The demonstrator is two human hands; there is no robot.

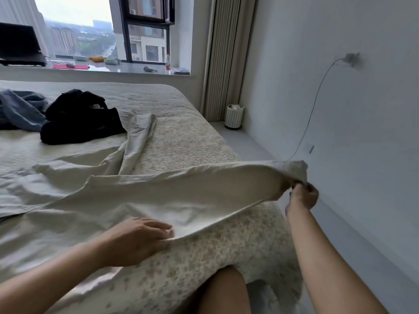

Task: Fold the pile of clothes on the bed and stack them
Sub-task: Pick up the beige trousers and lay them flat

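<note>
Cream garment [140, 189] spread across the near half of the bed [192, 137], mid-fold.

Long axis running left to right, one narrow part trailing far toward the dark clothes. Right corner lifted off the bed and pinched in the right hand [303, 196], fingers curled round the cloth out past the bed's right edge. Left hand [145, 236] flat on the near edge, fingers straight, pressing the fabric down, gripping nothing. Lifted corner to the right of the pinned spot and slightly farther, so probably a fold leftward over the body, with the left hand as anchor; right hand nearer the free end. Still unfolded at far left: black garment [79, 118] touching the cream one's trailing part, blue garment [20, 112] just beyond. No stack visible yet. Window sill [136, 69] far behind, small bin [234, 116] on the floor at right.
</note>
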